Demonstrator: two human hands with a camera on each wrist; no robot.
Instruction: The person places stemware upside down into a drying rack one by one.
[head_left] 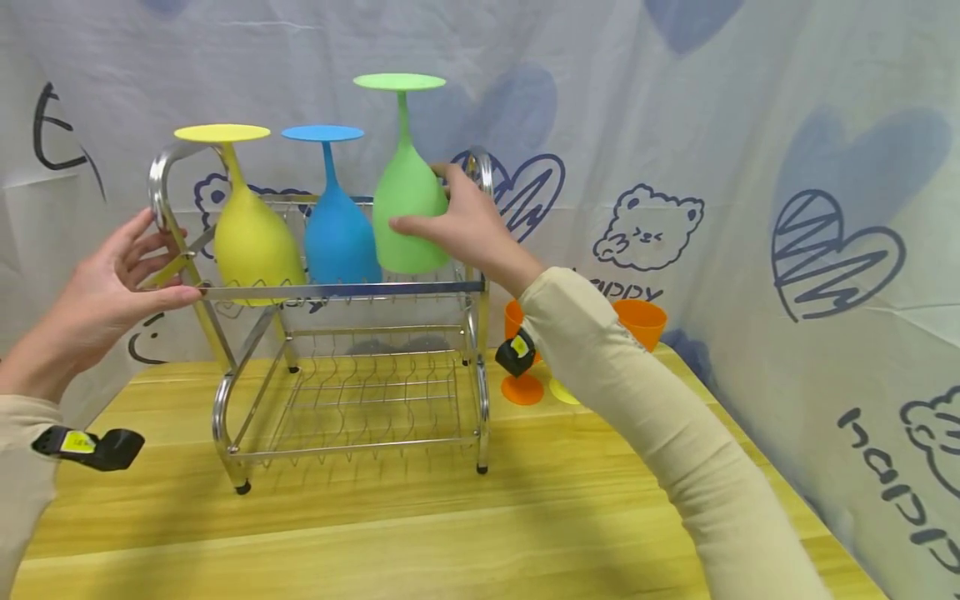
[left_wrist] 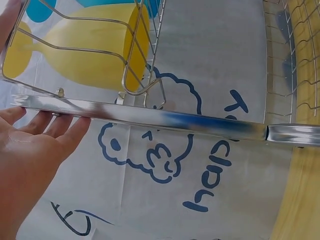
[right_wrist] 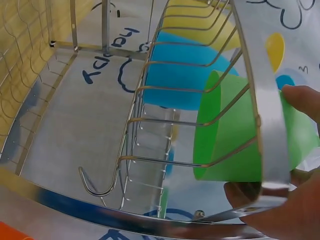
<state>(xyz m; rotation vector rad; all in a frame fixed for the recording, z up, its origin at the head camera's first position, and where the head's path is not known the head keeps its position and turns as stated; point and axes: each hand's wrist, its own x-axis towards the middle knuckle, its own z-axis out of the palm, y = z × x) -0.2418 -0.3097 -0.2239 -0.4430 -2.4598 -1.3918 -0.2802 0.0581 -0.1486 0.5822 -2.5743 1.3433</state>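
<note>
A green plastic goblet point(head_left: 408, 200) is upside down at the right end of the rack's upper tier, its foot higher than the others. My right hand point(head_left: 468, 221) grips its bowl, thumb in front and fingers behind. In the right wrist view, the goblet's open rim point(right_wrist: 207, 130) is right at the wires. A yellow goblet point(head_left: 255, 237) and a blue goblet point(head_left: 341, 237) stand inverted to its left. My left hand point(head_left: 123, 279) holds the left upper corner of the chrome dish rack point(head_left: 345, 290), thumb at the front rail, fingers against the side post point(left_wrist: 165, 120).
The rack's lower wire shelf point(head_left: 375, 400) holds no goblets. Behind my right forearm, an orange goblet point(head_left: 522, 389), another orange cup point(head_left: 641, 321) and a yellow base point(head_left: 562, 392) stand on the wooden table point(head_left: 420, 533). A printed curtain point(head_left: 675, 125) hangs behind.
</note>
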